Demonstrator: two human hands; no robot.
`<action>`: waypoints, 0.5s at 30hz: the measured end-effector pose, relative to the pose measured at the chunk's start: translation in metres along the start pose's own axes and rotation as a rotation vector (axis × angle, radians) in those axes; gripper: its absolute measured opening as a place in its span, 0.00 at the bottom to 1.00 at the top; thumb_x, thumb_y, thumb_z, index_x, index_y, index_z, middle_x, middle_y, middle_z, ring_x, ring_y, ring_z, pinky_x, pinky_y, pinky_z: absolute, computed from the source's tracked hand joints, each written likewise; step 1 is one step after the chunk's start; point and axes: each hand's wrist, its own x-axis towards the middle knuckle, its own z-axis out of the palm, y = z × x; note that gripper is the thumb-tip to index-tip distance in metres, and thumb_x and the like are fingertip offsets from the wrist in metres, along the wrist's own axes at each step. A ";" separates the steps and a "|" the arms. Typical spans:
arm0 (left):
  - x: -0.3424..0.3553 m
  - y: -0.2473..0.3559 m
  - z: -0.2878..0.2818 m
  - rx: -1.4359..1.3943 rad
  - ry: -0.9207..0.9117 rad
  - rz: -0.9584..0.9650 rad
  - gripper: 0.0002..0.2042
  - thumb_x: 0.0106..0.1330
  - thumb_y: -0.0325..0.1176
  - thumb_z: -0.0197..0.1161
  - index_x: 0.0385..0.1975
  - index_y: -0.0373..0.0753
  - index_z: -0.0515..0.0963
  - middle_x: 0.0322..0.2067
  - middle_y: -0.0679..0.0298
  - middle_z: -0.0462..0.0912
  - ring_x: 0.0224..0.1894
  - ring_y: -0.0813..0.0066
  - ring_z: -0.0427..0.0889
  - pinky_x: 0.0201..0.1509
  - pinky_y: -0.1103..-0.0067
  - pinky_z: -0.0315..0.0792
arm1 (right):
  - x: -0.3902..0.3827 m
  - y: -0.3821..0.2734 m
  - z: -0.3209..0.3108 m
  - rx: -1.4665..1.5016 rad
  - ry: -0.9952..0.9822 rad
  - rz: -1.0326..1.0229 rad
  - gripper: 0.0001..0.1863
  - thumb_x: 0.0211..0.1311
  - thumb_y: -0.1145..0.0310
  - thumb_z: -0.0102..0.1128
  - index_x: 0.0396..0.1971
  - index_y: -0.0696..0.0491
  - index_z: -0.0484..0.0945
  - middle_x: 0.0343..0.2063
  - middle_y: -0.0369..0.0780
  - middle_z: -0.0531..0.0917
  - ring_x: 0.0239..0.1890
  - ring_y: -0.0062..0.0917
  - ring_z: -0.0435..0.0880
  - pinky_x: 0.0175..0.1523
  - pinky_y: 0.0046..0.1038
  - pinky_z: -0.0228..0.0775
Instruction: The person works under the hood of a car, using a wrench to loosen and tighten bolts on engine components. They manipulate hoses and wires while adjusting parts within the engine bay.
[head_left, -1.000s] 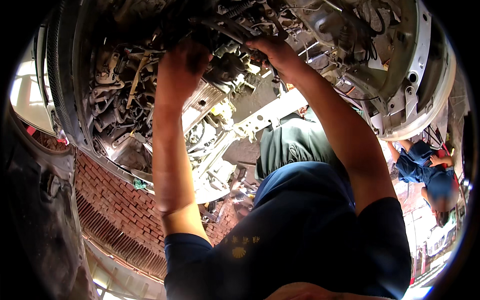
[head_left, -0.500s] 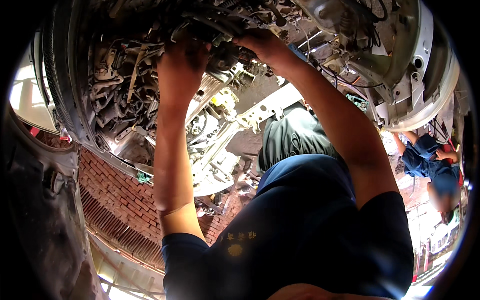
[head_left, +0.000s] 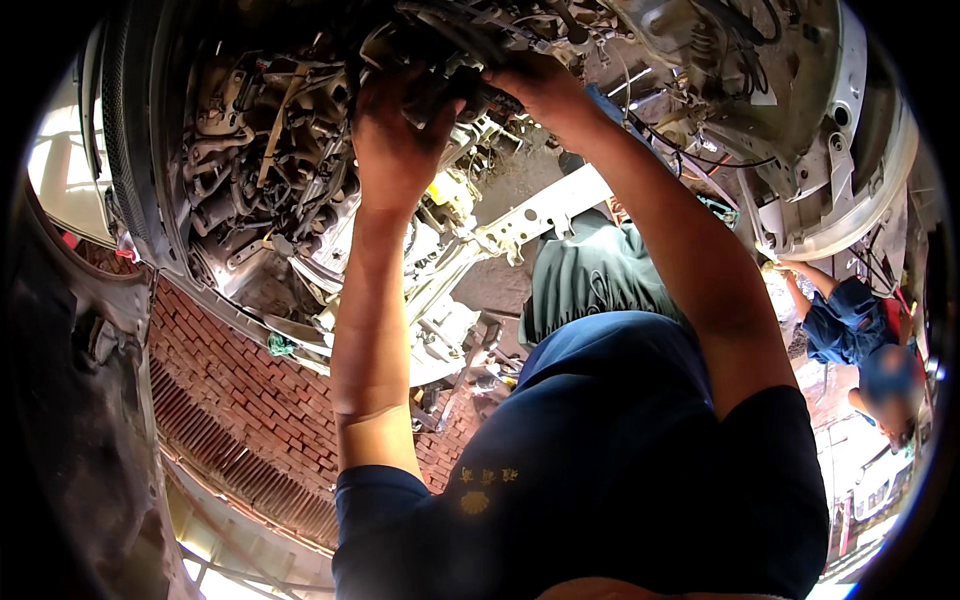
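Note:
Both hands reach up into a car's engine bay, around a dark part [head_left: 437, 95] deep in shadow. My left hand [head_left: 393, 145] has its fingers bent round the left side of this part, with the thumb pointing up along it. At the part's right end, my right hand [head_left: 545, 95] is closed with its fingertips pressed in. The part's exact kind is too dark to make out, and the fingers hide some of it. Dark hoses [head_left: 450, 28] run just above both hands.
Wiring, pipes and brackets [head_left: 245, 180] crowd the bay's left side. A pale metal beam [head_left: 550, 208] crosses below my hands. At right stands a bare body panel [head_left: 835, 180] with hanging cables. Another person in blue [head_left: 850, 320] works at far right. Red brick paving [head_left: 240, 390] lies lower left.
My left hand has moved to the right, closer to my right hand, and its thumb now shows more. My right hand has shifted slightly right. The other person's head has moved a little lower.

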 end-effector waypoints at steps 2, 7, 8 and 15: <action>-0.004 -0.003 0.002 0.024 0.006 0.048 0.26 0.49 0.32 0.82 0.49 0.33 0.81 0.42 0.51 0.86 0.47 0.51 0.83 0.53 0.64 0.78 | -0.003 -0.007 0.004 -0.130 0.045 0.008 0.30 0.62 0.42 0.65 0.55 0.48 0.83 0.30 0.45 0.88 0.34 0.36 0.88 0.43 0.36 0.78; -0.005 0.002 0.001 -0.044 0.021 0.030 0.25 0.51 0.32 0.80 0.51 0.34 0.81 0.41 0.52 0.87 0.48 0.52 0.83 0.55 0.64 0.78 | 0.008 -0.049 0.017 -0.309 -0.062 -0.127 0.31 0.62 0.51 0.69 0.59 0.56 0.78 0.37 0.42 0.87 0.38 0.24 0.85 0.43 0.28 0.75; -0.004 -0.002 0.000 -0.024 0.019 0.044 0.24 0.53 0.31 0.78 0.51 0.35 0.82 0.41 0.53 0.87 0.49 0.52 0.83 0.55 0.64 0.78 | 0.014 -0.053 0.019 -0.361 -0.103 -0.078 0.33 0.59 0.47 0.69 0.55 0.57 0.80 0.38 0.48 0.87 0.41 0.36 0.87 0.45 0.35 0.79; -0.006 -0.005 0.001 -0.014 0.062 0.081 0.20 0.55 0.30 0.74 0.49 0.36 0.81 0.41 0.55 0.86 0.47 0.50 0.82 0.53 0.62 0.78 | 0.007 -0.069 0.026 -0.583 -0.045 -0.096 0.34 0.54 0.46 0.70 0.48 0.62 0.81 0.38 0.57 0.86 0.42 0.51 0.87 0.47 0.44 0.81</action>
